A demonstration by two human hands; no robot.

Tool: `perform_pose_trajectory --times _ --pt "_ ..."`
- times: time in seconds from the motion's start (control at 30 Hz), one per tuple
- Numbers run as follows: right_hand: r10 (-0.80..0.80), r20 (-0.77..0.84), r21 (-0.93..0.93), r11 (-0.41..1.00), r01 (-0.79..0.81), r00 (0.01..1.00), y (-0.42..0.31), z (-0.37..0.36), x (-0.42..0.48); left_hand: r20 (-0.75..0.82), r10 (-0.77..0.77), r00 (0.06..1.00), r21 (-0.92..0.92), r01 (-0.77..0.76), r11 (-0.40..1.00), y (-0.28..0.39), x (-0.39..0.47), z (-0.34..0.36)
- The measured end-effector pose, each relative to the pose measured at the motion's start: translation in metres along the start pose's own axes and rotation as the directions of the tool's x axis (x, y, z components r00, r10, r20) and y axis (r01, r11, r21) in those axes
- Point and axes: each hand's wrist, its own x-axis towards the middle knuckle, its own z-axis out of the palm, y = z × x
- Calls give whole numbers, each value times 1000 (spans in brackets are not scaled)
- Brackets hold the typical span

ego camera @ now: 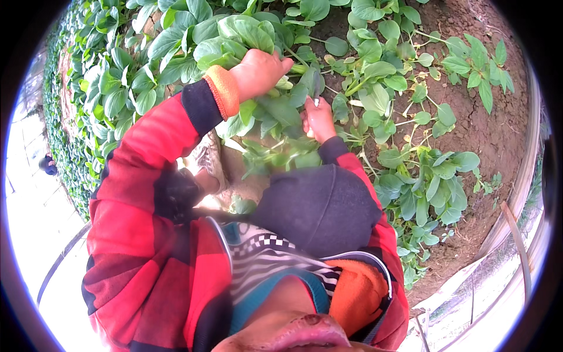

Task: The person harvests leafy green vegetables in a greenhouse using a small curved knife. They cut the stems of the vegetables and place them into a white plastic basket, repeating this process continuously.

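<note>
My left hand (261, 72) is closed around a bunch of leafy greens (237, 37) that look like bok choy, its broad leaves spilling to the left of the fist. The pale stalk ends (283, 82) show just right of my fingers. To the right and slightly lower, my right hand (319, 119) grips a small knife (316, 83). The narrow blade points up, away from me, among the leaves; most of the handle is hidden in my fist. Below both hands lie more cut or loose-looking leaves (286, 154), partly blurred.
Dense greens (118, 83) grow to the left. More plants (433, 180) stand on the right in brown soil (497, 145), bordered by a pale curved edge (530, 145). My shoe (210, 156) and dark-trousered knee (321, 207) are close below my hands. Far left is a small blurred dark shape (48, 165).
</note>
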Motion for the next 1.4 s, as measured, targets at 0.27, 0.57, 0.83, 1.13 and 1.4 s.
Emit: perform_pose_trajectory --times 0.27,0.57,0.83,1.13,1.4 --pt "41 65 -79 996 -36 997 1 -4 14 65 9 998 -52 -6 999 -1 4 -5" --pt "-30 17 -180 983 33 999 0 -14 -23 59 2 998 -120 5 993 -5 -12 -24" --pt "-572 -8 225 798 559 820 -81 -29 -47 -326 50 944 -252 -137 958 -2 -50 -76" --pt "-658 -99 281 701 655 747 -152 -37 -30 -260 -175 950 -732 -76 678 -20 -63 -155" --pt "-624 176 471 733 491 761 -152 -17 -32 -273 -92 958 -586 -89 806 -18 -67 -139"
